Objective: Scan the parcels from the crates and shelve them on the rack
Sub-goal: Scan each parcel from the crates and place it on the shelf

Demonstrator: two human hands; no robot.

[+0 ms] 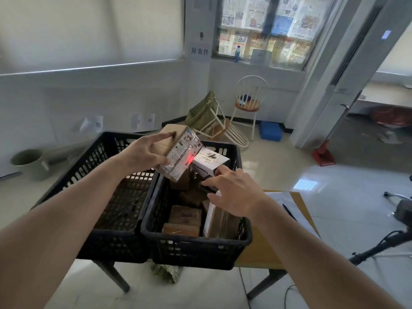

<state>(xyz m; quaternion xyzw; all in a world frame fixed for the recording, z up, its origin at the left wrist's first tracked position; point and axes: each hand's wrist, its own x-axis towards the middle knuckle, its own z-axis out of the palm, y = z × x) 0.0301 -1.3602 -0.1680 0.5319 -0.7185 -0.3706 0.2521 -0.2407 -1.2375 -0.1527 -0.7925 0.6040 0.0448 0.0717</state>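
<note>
Over the two black crates, the person's left hand (pixel 142 152) grips a cardboard parcel (pixel 178 150) by its top and side, tilted, long axis running from upper left down to lower right, label face turned right where a red scan line falls on its lower edge. Their right hand (pixel 231 192) is curled round a dark scanner (pixel 208 185), mostly hidden, aimed at that label. Left crate (pixel 116 219) looks empty, right crate (pixel 196 248) holds several parcels unscanned, so I'd judge much remains; no rack shows.
</note>
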